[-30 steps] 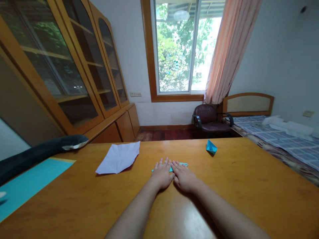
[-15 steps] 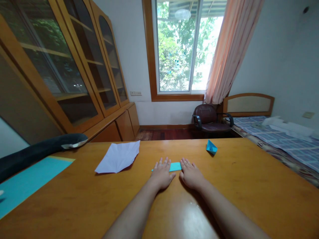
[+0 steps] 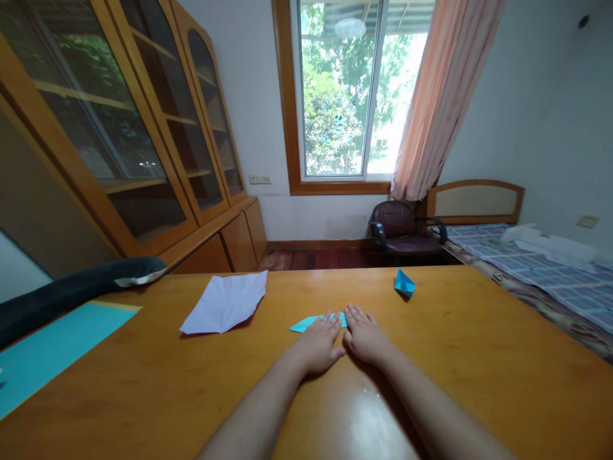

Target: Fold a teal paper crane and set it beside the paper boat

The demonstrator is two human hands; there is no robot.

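Note:
Both of my hands lie flat on a folded blue paper (image 3: 306, 323) in the middle of the wooden table (image 3: 479, 358). My left hand (image 3: 317, 346) covers the paper's near middle, fingers spread, and the paper's pointed left end sticks out beyond it. My right hand (image 3: 366, 335) presses the paper's right end, its fingers together and touching the left hand's fingertips. Neither hand grips anything.
A small folded blue paper boat (image 3: 405, 283) stands further back right. A creased white sheet (image 3: 225, 304) lies to the left. A large blue sheet (image 3: 52, 348) and a dark padded object (image 3: 71, 294) sit at the far left. Beyond the table are a chair (image 3: 402, 230) and a bed (image 3: 550, 268).
My left hand has slid right and nearer, uncovering the paper's left point. The right hand, which had moved apart half a second ago, stays put, and the hands touch again.

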